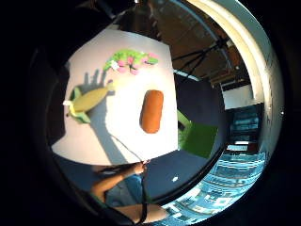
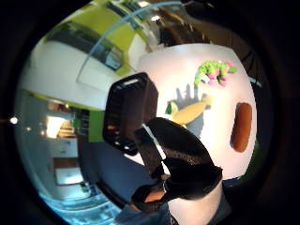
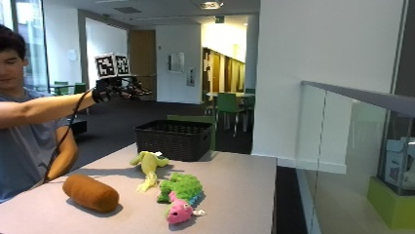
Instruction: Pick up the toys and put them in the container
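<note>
My gloved right hand point(image 3: 114, 89) is raised high above the table's near-left side, fingers spread and holding nothing; its shadow with splayed fingers falls on the tabletop. Three toys lie on the pale table point(image 3: 240, 190). They are a brown cylinder plush point(image 3: 91, 193) point(image 1: 152, 111) point(image 2: 242, 126), a yellow and green plush point(image 3: 149, 166) point(image 1: 89, 100) point(image 2: 190, 112), and a green and pink plush point(image 3: 180, 191) point(image 1: 131, 60) point(image 2: 214, 71). A black woven basket point(image 3: 174, 139) point(image 2: 129, 112) stands at the table's far edge, behind the yellow toy. The glove's thumb point(image 2: 183, 164) shows in the thumb side view.
The person's bare left arm point(image 3: 62, 158) hangs beside the table's left edge. A glass railing point(image 3: 344, 146) runs along the right of the table. Green chairs point(image 3: 228, 105) stand in the room behind the basket.
</note>
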Available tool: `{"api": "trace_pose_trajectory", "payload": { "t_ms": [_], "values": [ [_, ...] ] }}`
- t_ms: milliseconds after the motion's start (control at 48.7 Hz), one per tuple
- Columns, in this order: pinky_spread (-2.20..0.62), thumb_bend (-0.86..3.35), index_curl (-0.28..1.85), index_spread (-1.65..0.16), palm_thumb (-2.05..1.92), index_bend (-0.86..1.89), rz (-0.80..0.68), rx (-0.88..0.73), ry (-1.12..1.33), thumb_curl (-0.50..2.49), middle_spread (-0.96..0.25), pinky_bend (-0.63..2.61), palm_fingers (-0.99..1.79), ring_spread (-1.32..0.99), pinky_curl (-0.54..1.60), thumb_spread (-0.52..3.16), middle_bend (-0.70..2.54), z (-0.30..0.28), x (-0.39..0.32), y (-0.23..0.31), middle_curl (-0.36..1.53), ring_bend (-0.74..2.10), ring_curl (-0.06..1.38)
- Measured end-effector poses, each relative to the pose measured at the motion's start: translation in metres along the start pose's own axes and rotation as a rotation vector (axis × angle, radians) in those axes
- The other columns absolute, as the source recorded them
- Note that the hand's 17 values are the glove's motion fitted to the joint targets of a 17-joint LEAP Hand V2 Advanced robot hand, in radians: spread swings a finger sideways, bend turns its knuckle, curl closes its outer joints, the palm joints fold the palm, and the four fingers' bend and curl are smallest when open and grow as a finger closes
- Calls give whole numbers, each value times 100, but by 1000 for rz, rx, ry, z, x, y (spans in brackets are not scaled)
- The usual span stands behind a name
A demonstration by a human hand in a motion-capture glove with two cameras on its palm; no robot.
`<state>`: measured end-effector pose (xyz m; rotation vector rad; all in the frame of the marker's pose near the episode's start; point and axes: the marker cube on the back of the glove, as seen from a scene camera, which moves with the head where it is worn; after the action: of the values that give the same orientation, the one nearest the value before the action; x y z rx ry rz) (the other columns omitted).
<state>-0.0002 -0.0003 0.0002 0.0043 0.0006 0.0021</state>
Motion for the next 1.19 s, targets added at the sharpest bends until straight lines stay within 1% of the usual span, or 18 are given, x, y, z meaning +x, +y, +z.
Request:
{"api": "trace_pose_trajectory", "payload": {
  "t_ms": [62,144,247,349,534,699,822,1007,1089,1192],
  "values": [
    [1,-2,4,-17,-2,14,2,1,2,1,-2,57,13,-2,14,58,19,0,0,0,5,16,1],
    [1,-2,8,-23,-3,15,9,-2,4,3,-3,63,9,-2,19,81,20,0,0,1,9,18,3],
    [2,-3,11,-27,-3,16,14,-8,-2,6,-3,67,6,-3,22,99,21,0,-2,4,13,19,4],
    [2,-3,13,-29,-4,16,41,-19,13,8,-3,71,5,-3,25,110,22,1,2,5,16,20,6],
    [4,-3,15,-31,-3,12,113,-29,32,13,-4,88,6,-3,30,115,18,7,34,-1,19,27,10],
    [4,-3,16,-31,-3,11,214,-52,34,16,-4,96,0,-2,34,115,20,17,58,6,23,33,14],
    [5,-3,16,-31,-3,11,278,-75,37,18,-3,99,-3,-2,34,115,21,32,89,7,26,38,16],
    [6,-3,15,-30,-3,9,389,-179,-17,20,-3,102,-7,-1,35,113,22,71,154,14,29,42,19],
    [6,-3,15,-29,-3,8,403,-248,-28,21,-2,103,-9,-1,35,113,22,93,193,10,30,43,20],
    [6,-4,14,-28,-3,7,464,-234,-3,22,0,105,-11,0,36,112,21,122,195,29,31,46,21]
  ]
}}
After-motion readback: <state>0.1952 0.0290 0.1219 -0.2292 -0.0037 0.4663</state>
